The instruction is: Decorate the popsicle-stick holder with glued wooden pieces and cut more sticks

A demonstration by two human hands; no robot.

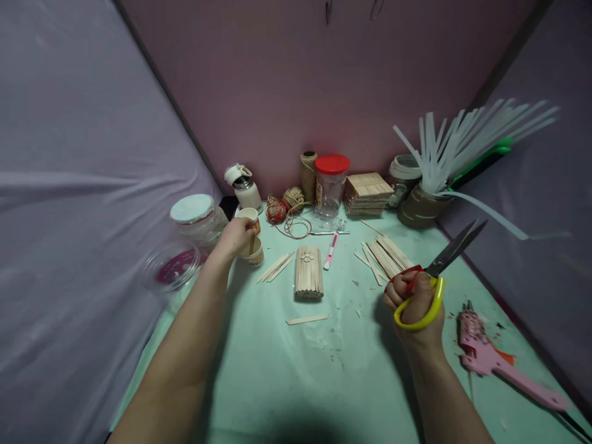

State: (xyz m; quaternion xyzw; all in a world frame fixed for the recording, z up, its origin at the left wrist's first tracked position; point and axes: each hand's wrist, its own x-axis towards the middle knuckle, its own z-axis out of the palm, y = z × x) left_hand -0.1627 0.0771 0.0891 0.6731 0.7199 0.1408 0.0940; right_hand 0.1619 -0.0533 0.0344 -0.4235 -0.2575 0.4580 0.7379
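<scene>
My left hand (241,236) reaches to the mouth of a small paper cup (255,258), its fingers pinched together. A brownish sliver shows below the fingertips, but what they hold is too small to make out. Just behind stands a second paper cup (250,213). In my right hand (419,308) is a pair of scissors (456,246) with red and yellow handles, blades slightly apart and pointing up to the right. Between my hands stands a piece covered in craft sticks (308,274), with a small wooden flower on it. One loose stick (307,320) lies in front of it.
Craft sticks lie left (276,268) and right (386,256) of the middle. A pink craft knife (331,251) lies between. At right is a pink glue gun (499,364). Along the back are a red-lidded jar (331,185), twine balls (276,211) and a pot of glue sticks (419,208).
</scene>
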